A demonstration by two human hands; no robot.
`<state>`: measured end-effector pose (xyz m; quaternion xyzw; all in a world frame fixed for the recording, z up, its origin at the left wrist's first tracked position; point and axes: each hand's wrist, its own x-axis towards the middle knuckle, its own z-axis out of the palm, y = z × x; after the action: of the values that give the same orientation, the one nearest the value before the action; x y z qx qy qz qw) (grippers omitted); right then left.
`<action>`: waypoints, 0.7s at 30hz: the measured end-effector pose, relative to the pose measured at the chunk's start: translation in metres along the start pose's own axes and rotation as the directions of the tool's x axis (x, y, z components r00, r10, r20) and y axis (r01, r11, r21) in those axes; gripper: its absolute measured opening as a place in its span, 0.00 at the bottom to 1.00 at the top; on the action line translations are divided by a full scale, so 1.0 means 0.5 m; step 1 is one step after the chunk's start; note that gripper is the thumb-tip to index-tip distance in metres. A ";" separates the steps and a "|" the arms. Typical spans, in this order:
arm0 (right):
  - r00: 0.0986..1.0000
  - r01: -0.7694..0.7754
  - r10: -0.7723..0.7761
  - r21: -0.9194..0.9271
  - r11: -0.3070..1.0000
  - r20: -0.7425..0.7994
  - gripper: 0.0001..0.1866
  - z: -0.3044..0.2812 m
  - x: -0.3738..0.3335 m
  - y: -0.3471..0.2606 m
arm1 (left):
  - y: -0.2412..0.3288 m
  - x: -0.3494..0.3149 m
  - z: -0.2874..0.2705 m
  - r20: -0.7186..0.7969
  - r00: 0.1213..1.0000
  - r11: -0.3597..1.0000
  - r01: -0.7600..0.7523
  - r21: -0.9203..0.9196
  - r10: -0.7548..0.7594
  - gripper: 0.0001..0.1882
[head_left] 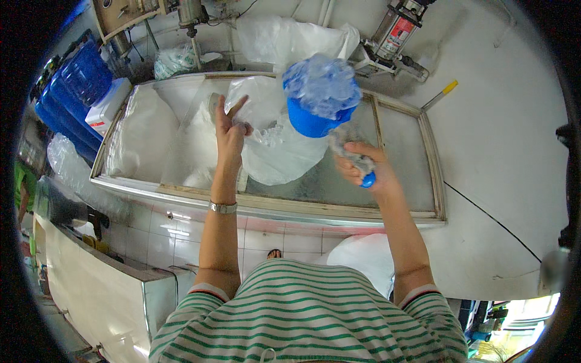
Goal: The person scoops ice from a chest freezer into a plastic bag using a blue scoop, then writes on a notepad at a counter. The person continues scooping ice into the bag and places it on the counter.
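Note:
My right hand [368,162] is wrapped round the handle of a blue plastic dipper [310,121]. Some greyish material covers part of that handle, and its blue end sticks out below my fist. Clear ice [324,85] is heaped above the dipper's rim. Just left of the dipper, a whitish plastic bag [281,162] lies over the freezer opening, with some ice pieces at its middle. My left hand [229,134] is beside the bag, two fingers stretched apart and the others partly bent. Whether those bent fingers touch the bag's edge is unclear.
A long chest freezer [339,215] with a metal frame and glass lids spans the middle, with full white bags [142,136] inside at left. Blue water jugs [75,91] stand at its left. Behind it are a metal pump [396,33] and a yellow-handled tool [442,94].

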<state>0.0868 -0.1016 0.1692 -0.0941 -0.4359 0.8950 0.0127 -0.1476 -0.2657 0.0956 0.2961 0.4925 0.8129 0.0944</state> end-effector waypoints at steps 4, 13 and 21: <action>0.962 -0.150 0.070 -0.296 0.943 -0.262 0.17 -0.028 0.088 0.039 | 0.004 0.024 0.005 -0.096 0.994 0.993 -0.059 -0.100 0.049 0.42; 0.973 -0.148 -0.218 -0.933 -0.328 -0.077 0.17 -0.072 0.203 0.113 | 0.023 0.053 0.035 -0.036 0.965 0.966 -0.259 -0.005 0.259 0.35; 0.885 -0.323 -0.458 -0.824 -0.465 -0.088 0.20 -0.070 0.145 0.029 | 0.057 0.031 0.026 0.137 0.990 0.961 -0.071 0.268 0.035 0.33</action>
<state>0.0227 -0.0758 0.1253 -0.2275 -0.9693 0.0208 0.0905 -0.1485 -0.2633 0.1304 0.3720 0.5841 0.7187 0.0631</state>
